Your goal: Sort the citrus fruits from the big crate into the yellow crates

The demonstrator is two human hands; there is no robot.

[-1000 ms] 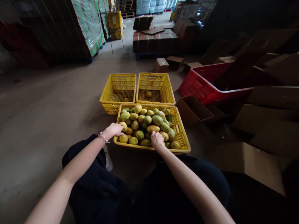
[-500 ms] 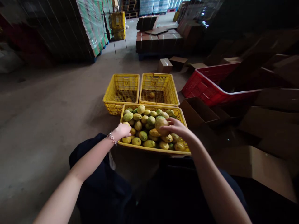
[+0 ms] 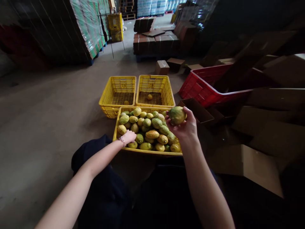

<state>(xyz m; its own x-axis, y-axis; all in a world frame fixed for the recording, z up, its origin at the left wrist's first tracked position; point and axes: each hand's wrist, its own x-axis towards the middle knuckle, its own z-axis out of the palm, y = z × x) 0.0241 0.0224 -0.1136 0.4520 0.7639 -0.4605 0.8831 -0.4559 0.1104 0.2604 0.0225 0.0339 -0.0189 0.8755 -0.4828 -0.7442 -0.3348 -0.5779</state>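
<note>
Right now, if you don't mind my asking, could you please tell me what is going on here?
The person's right hand holds a green-yellow fruit up by the right end of the front crate. The left hand is down at the heap of fruit in that crate; whether it grips one is hidden. Behind stand the back left crate and the back right crate, with a single fruit visible in each.

The single view comes from the person's head, looking forward and down along two bare arms (image 3: 81,181) that enter from the bottom edge. The nearest rectangular yellow plastic crate (image 3: 147,152) sits mid-frame, within arm's reach; the wide picture also takes in grey concrete floor (image 3: 59,101) and, farther off, stacked brown cardboard (image 3: 156,44) near the top.
</note>
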